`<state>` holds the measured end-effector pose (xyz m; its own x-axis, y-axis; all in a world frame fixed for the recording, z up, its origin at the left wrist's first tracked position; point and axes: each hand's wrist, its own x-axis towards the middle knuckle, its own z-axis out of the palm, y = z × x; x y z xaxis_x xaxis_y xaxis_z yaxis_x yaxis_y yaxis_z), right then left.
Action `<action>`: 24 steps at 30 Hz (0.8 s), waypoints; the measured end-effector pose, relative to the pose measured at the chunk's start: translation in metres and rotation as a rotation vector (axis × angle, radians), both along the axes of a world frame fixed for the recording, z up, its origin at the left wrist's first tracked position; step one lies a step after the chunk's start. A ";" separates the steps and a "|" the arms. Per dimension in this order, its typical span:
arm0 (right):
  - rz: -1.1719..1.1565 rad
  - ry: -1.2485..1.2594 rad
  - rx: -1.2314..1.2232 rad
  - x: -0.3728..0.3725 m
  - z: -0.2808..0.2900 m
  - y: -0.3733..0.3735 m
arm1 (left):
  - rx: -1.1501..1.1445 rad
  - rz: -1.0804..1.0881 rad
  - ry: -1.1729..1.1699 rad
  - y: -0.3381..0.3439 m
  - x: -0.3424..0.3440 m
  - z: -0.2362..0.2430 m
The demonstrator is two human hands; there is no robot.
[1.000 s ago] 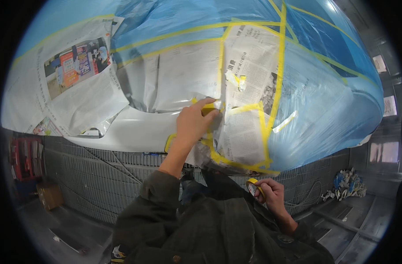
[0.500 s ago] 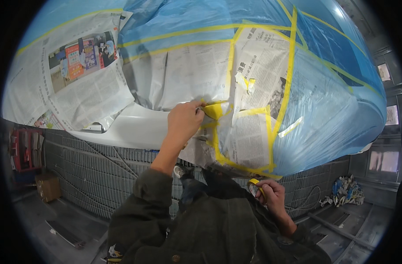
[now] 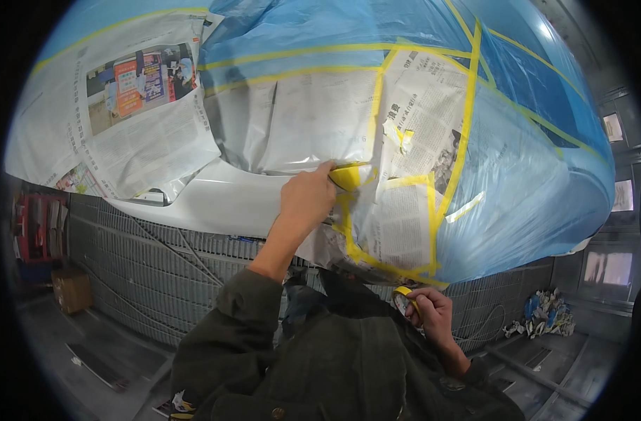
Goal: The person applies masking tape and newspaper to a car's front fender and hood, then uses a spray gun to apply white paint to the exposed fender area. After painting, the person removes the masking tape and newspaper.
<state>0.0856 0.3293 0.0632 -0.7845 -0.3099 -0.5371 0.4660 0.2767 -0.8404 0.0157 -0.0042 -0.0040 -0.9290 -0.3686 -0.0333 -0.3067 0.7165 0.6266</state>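
Observation:
My left hand, fingers bent and pressed together, is at a yellow masking tape patch by the right end of the white car body panel. Its fingertips meet the patch's left edge; the thumb is hidden. Sheets of newspaper, bordered with yellow tape, cover the body just above. Lower and to the right, my right hand is closed round a roll of masking tape, held below the edge of the covered bodywork.
Blue plastic film drapes the car beyond the newspaper. Underneath lies a metal floor grating. A cardboard box and a red rack stand at left. Crumpled scraps are heaped at right.
The view has shifted slightly. My left hand's fingertips have shifted a little along the tape patch, with the index finger straighter. My right hand keeps the roll in nearly the same place.

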 end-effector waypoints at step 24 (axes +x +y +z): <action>0.055 -0.024 0.023 0.006 0.004 -0.014 | 0.019 -0.006 0.059 -0.022 0.006 0.009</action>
<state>0.0917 0.3148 0.0675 -0.7533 -0.3401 -0.5629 0.4694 0.3215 -0.8224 0.0216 -0.0259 0.0050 -0.9318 -0.3626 0.0147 -0.2643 0.7059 0.6571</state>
